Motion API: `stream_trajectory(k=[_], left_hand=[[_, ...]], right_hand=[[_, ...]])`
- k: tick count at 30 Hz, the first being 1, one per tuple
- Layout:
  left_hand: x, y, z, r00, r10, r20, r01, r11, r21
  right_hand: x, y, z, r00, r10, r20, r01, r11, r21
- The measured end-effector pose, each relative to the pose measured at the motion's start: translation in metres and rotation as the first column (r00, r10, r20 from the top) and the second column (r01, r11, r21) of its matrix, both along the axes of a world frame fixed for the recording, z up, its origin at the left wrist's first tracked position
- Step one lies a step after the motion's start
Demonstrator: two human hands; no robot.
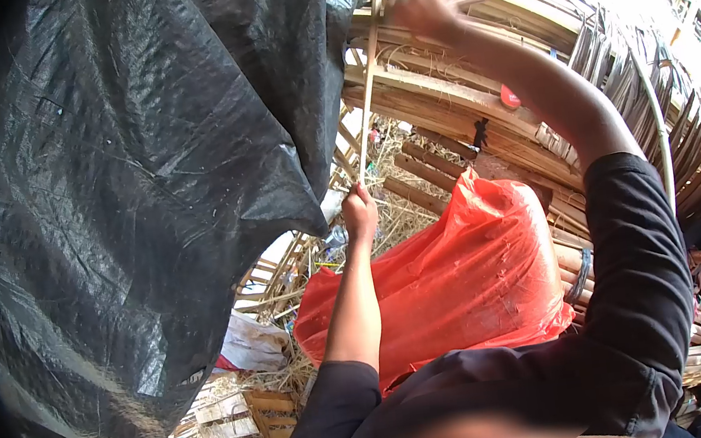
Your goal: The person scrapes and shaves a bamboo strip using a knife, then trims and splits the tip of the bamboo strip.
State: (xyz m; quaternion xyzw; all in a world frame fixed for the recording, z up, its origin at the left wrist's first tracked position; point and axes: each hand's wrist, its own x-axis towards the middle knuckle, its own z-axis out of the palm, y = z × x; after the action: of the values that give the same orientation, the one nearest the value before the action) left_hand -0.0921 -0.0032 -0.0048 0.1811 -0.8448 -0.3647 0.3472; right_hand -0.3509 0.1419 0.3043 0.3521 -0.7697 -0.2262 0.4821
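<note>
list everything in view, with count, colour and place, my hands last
black sheet: one, black, left side
held strip: one, pale tan, from left hand up to top edge
plastic cover: one, red-orange, centre
slats: many, tan, upper centre and right
dried fronds: many, grey-brown, right
thin pole: one, pale, against fronds
straw: uncounted, yellowish, ground
sack: one, whitish, left of cover
sleeves: two, dark, lower centre and right
left hand: one, on strip
right hand: one, blurred, top centre

Left hand gripping thin pole, black tarp beside
</note>
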Motion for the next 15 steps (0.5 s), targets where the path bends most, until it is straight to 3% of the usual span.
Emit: stream_trajectory(k=[1,3,5,6,8,11,13,15], left_hand=[[0.000,-0.001,-0.002,1.000,-0.006,-0.014,0.005,1.000,-0.015],[-0.002,0.003,0.010,0.998,0.000,0.069,0.000,1.000,-0.003],[0.002,0.000,0.000,0.997,0.007,0.074,-0.009,1.000,0.030],[0.002,0.000,-0.003,0.997,0.011,0.072,-0.015,0.999,0.043],[0.003,-0.001,-0.005,0.999,0.044,0.019,-0.044,0.999,0.007],[0.005,-0.004,0.012,0.996,-0.032,-0.078,0.028,0.998,-0.057],[-0.001,-0.001,0.015,1.000,-0.014,0.001,0.014,1.000,-0.014],[0.005,0.003,-0.002,1.000,0.004,0.004,-0.004,1.000,0.011]], right_hand=[[-0.075,0.002,0.012,0.958,0.192,0.213,-0.144,0.964,-0.222],[-0.017,0.003,0.047,0.878,-0.011,0.478,0.179,0.934,-0.308],[-0.040,-0.013,-0.010,0.936,0.048,0.348,0.062,0.953,-0.298],[-0.025,-0.006,-0.021,0.960,0.107,0.258,-0.089,0.993,-0.080],[-0.057,0.000,-0.021,0.975,0.222,0.030,-0.224,0.971,0.089],[-0.118,0.026,0.041,0.991,0.135,0.003,-0.132,0.977,-0.168],[-0.114,0.015,0.050,0.895,0.040,0.445,0.178,0.882,-0.437],[-0.059,0.009,0.008,0.980,0.057,0.188,-0.023,0.984,-0.179]])
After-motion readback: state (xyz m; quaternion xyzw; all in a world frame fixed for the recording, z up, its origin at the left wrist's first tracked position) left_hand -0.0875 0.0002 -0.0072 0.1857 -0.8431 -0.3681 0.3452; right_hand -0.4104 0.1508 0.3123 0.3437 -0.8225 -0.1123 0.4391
